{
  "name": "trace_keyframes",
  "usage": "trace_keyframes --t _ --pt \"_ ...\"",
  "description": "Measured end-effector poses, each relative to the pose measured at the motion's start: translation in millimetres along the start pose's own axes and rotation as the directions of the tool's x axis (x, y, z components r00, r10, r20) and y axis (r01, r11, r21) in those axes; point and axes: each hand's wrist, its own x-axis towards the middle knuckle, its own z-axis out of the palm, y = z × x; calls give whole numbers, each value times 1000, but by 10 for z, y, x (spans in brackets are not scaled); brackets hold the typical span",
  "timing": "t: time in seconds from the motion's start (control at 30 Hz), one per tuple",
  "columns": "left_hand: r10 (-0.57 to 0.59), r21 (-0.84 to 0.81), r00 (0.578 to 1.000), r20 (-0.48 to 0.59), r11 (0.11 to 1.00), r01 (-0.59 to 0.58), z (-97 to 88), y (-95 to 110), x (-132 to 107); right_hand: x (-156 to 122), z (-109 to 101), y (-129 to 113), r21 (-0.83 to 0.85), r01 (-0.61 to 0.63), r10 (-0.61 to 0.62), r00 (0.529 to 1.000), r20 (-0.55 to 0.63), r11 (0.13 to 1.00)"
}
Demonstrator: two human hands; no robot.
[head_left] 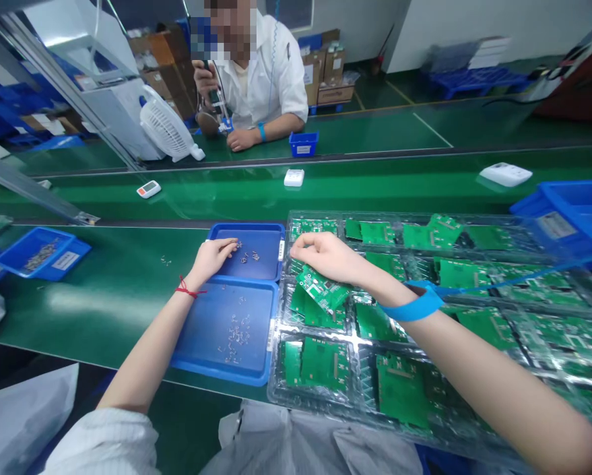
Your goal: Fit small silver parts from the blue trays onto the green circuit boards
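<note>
My left hand point(214, 256) reaches into the far blue tray point(266, 232), its fingertips pinched at several small metal parts point(249, 256). A red string circles that wrist. My right hand point(325, 256) holds a green circuit board point(323, 290) tilted over the clear plastic tray point(280, 389) of green boards. A blue strap point(414, 307) sits on that wrist. The near blue tray point(211, 359) holds more small parts point(236, 336).
A person in a white coat point(266, 72) works across the green conveyor belt point(375, 188), beside a white fan point(164, 128). White devices point(505, 173) lie on the belt. Blue bins stand at the left point(38, 251), right point(567, 211) and far side point(303, 143).
</note>
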Motion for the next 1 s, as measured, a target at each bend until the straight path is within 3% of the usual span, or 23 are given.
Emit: trace_keyframes --t 0.23,0.4,0.6,0.7,0.83,1.0 --pt "-107 227 994 21 969 99 -87 106 -74 35 30 20 5 17 -17 1000 6 1000" --pt "-206 427 977 53 889 164 -309 221 -111 18 30 9 11 18 -18 1000 6 1000" --pt "-385 534 896 221 816 219 -534 208 -143 25 11 39 15 18 -18 1000 0 1000" --pt "-415 508 849 327 835 212 -490 199 -79 39 22 50 26 28 -28 1000 5 999" --pt "-329 328 812 483 927 180 -408 183 36 19 33 48 37 35 -36 999 10 999" --pt "-193 76 893 407 981 177 -382 115 64 -21 2 73 50 32 -32 999 0 998"
